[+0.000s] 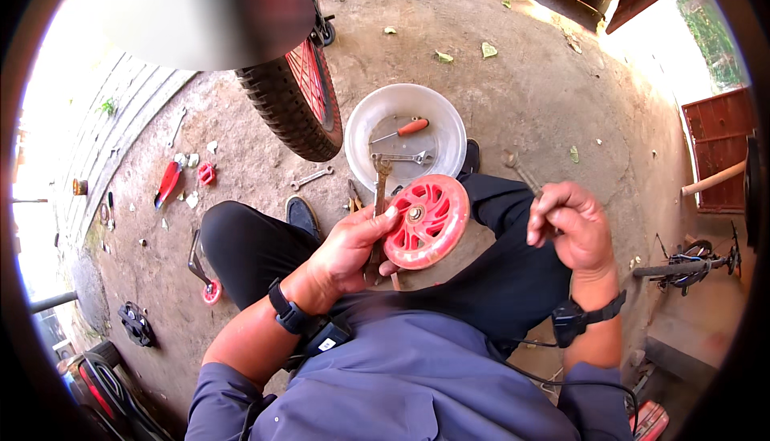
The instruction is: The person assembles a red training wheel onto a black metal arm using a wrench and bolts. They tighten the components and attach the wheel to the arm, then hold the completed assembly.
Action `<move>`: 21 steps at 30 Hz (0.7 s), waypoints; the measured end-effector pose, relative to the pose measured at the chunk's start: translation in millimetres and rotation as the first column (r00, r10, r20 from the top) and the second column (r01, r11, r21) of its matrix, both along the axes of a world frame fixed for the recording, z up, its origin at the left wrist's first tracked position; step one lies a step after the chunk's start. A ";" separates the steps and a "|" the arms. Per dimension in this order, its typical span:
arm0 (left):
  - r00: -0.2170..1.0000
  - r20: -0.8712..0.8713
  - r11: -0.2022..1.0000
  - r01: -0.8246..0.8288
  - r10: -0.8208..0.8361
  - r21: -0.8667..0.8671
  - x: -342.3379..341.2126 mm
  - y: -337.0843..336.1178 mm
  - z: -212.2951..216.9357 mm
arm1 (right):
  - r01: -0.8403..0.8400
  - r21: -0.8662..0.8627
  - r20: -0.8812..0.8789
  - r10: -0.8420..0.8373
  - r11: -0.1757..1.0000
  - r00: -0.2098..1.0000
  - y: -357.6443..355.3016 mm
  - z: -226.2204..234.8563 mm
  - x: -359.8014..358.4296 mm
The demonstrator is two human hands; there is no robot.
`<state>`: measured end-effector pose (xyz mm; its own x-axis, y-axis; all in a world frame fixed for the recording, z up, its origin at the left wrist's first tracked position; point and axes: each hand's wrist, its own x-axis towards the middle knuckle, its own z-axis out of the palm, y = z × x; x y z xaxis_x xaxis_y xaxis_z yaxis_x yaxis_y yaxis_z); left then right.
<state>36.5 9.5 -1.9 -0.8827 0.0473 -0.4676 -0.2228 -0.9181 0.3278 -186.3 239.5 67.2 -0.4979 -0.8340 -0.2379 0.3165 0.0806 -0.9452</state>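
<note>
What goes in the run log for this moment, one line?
left hand: holds small red wheel | right hand: grips wrench | white bowl: tools inside, on ground

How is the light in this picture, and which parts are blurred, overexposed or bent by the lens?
Head view: warm sun lights the dirt ground; the left and upper right edges are washed out white. A smooth grey blurred oval covers the top left, above the bicycle tyre. The fisheye bends straight lines near the dark round rim. The red wheel and both hands, left and right, are sharp.
</note>
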 end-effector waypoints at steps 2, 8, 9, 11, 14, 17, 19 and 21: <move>1.000 -0.018 1.000 -0.009 0.009 -0.002 5.6 0.9 5.9 | -0.006 0.024 -0.079 0.008 1.000 0.997 -2.9 3.6 19.6; 0.996 -0.084 0.999 -0.031 0.033 0.021 14.8 12.0 25.9 | -0.027 -0.112 -0.298 -0.007 0.993 0.955 -22.3 -12.6 61.6; 0.996 -0.077 0.999 -0.044 0.046 0.032 15.9 12.3 27.5 | -0.012 -0.132 -0.317 -0.030 0.991 0.948 -25.1 -10.9 65.4; 0.992 -0.092 0.995 -0.080 0.085 0.054 19.9 13.0 30.9 | 0.016 -0.171 -0.352 -0.077 0.985 0.933 -28.0 -8.5 71.5; 0.982 -0.009 0.981 -0.191 0.191 0.034 20.4 14.3 36.7 | 0.067 -0.187 -0.332 -0.128 0.980 0.935 -24.7 -4.2 80.6; 0.979 -0.099 0.984 -0.177 0.179 0.033 23.9 11.3 29.1 | 0.063 -0.213 -0.279 -0.123 0.975 0.952 -22.4 -1.6 80.8; 0.977 -0.129 0.985 -0.164 0.168 0.046 25.1 10.5 23.2 | 0.061 -0.198 -0.369 -0.132 0.978 0.920 -27.4 4.0 82.0; 0.982 -0.083 0.985 -0.169 0.172 0.037 24.8 10.9 25.5 | 0.035 -0.167 -0.473 -0.111 0.985 0.874 -33.9 6.6 83.3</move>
<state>61.3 20.4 23.6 -0.9158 -0.0946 -0.3903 -0.0346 -0.9497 0.3113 -103.0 205.6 73.8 -0.5794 -0.7973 0.1691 -0.1786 -0.0782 -0.9808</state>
